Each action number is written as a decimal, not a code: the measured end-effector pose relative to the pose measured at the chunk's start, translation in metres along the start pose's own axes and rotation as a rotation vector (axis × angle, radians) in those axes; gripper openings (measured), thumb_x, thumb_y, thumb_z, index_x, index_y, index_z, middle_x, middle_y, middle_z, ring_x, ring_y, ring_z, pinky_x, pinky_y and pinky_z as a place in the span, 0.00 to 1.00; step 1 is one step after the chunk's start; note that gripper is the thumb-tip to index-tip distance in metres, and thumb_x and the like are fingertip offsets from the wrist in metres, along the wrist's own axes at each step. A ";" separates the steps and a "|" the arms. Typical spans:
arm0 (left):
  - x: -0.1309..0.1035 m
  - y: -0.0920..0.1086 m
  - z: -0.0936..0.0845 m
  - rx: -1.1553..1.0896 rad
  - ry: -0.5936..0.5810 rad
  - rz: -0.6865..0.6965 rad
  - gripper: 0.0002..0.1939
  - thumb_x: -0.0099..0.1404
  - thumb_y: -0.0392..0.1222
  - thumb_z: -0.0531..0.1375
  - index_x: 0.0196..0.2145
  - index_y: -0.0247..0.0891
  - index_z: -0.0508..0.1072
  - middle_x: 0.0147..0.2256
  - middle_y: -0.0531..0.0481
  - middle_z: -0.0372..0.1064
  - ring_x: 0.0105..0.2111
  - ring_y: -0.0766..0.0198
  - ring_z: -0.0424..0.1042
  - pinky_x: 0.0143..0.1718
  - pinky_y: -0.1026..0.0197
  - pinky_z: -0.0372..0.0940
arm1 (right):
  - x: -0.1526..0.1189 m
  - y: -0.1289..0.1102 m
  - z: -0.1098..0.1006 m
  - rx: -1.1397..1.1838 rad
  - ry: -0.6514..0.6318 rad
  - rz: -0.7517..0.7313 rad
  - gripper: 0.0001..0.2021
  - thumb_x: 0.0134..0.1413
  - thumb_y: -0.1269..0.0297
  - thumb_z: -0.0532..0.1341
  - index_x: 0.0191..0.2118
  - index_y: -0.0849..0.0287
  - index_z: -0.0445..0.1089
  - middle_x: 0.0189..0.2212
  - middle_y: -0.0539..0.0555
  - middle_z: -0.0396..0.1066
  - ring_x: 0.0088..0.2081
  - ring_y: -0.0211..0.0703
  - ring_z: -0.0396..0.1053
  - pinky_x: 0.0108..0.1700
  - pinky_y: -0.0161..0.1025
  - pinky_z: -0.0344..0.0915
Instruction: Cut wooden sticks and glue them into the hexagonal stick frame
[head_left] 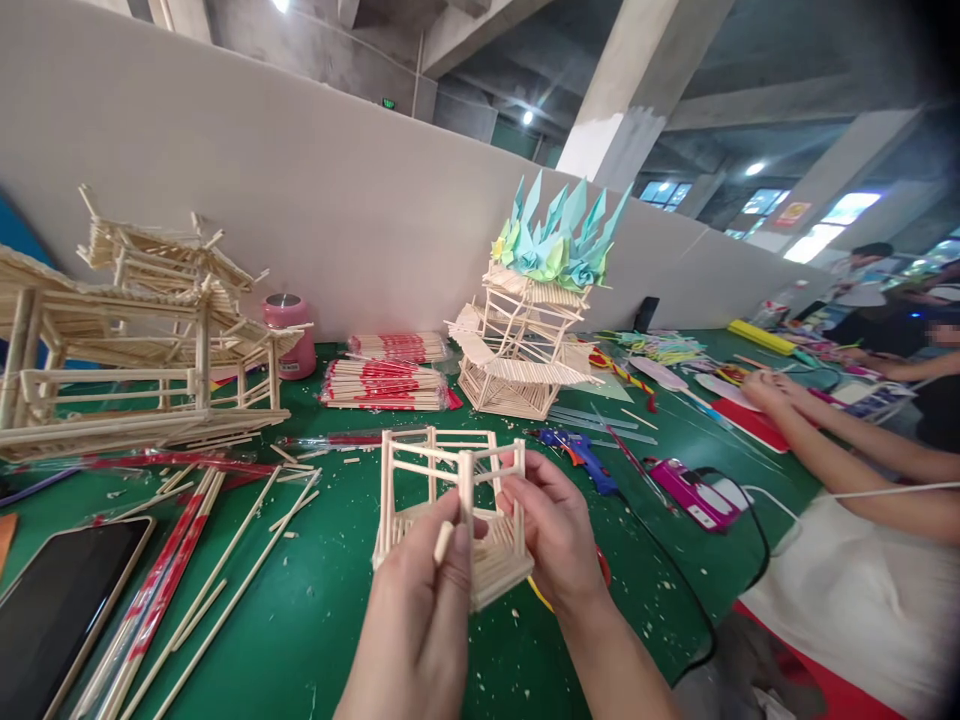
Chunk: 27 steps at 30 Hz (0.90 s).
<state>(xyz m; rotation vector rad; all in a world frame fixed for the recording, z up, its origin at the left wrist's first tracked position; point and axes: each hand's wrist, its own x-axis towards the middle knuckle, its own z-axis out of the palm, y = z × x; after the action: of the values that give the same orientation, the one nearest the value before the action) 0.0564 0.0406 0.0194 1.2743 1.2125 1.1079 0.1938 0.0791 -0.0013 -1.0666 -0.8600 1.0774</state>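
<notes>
A small many-sided frame of pale wooden sticks (409,462), with posts, rails and a stick floor, is held up over the green table. My left hand (420,600) is closed at its front post, and a short stick piece (444,541) pokes out between the thumb and fingers. On the frame's right side, my right hand (559,530) pinches the post and rail; some fingertips are hidden behind the sticks. Just beyond lies a blue glue gun (581,455). Loose thin sticks (236,580) are scattered to the left.
A stick pavilion model (199,350) stands left, beside a pink bottle (291,335). Behind are stick packs (382,385) and a tower with paper decorations (517,370). A phone (67,610) lies at left, a magenta power strip (697,495) at right. Another person's arms (840,430) reach in.
</notes>
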 end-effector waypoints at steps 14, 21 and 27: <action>0.013 -0.022 -0.046 -0.022 0.103 -0.014 0.15 0.61 0.51 0.56 0.38 0.37 0.72 0.28 0.50 0.71 0.29 0.62 0.70 0.27 0.65 0.64 | -0.023 0.007 0.036 -0.256 -0.193 -0.139 0.05 0.54 0.62 0.59 0.37 0.56 0.66 0.28 0.49 0.64 0.28 0.38 0.61 0.34 0.37 0.64; 0.017 -0.025 -0.052 0.094 0.195 0.018 0.14 0.58 0.50 0.59 0.35 0.36 0.73 0.27 0.50 0.74 0.26 0.62 0.71 0.26 0.64 0.65 | -0.025 0.007 0.040 -0.294 -0.241 -0.187 0.05 0.54 0.64 0.57 0.37 0.57 0.66 0.28 0.50 0.63 0.30 0.39 0.60 0.35 0.39 0.63; 0.021 -0.030 -0.058 0.202 0.243 0.004 0.17 0.57 0.54 0.58 0.35 0.37 0.72 0.22 0.53 0.67 0.24 0.61 0.68 0.23 0.63 0.62 | -0.026 0.005 0.041 -0.291 -0.254 -0.205 0.04 0.56 0.65 0.56 0.36 0.56 0.67 0.28 0.49 0.64 0.32 0.40 0.63 0.34 0.37 0.62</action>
<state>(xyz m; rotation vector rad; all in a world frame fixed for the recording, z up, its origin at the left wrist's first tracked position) -0.0019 0.0648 -0.0071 1.3200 1.5360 1.1922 0.1475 0.0650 0.0037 -1.0649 -1.3325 0.9446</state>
